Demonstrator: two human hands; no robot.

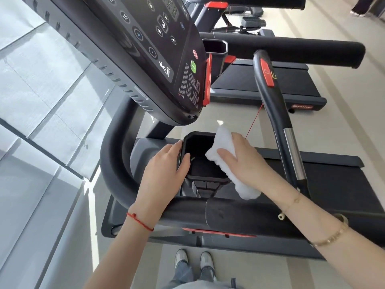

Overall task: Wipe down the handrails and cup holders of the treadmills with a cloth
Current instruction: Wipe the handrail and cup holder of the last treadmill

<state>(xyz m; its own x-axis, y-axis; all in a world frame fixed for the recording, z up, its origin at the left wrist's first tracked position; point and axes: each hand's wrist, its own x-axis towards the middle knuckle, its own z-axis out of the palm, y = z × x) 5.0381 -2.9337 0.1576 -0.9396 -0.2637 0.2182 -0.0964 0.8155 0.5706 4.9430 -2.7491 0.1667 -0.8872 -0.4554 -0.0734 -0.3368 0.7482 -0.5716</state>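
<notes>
Cup holder: black, open-topped, squarish; sits in the middle of the scene, below the console and just beyond the near handrail.
Cloth: white, folded, laid over the cup holder's right rim, its lower end hanging toward the near handrail.
Right hand: fingers curled round the cloth, thumb lying on top of it, pressing it to the rim.
Left hand: fingers hooked over the cup holder's left rim, gripping it.
Wrists: red string bracelet on the left; gold bangle on the right.
Near handrail: black padded bar crossing under both forearms.
Console: dark panel, far left, with a green button.
Second treadmill: far right.
</notes>
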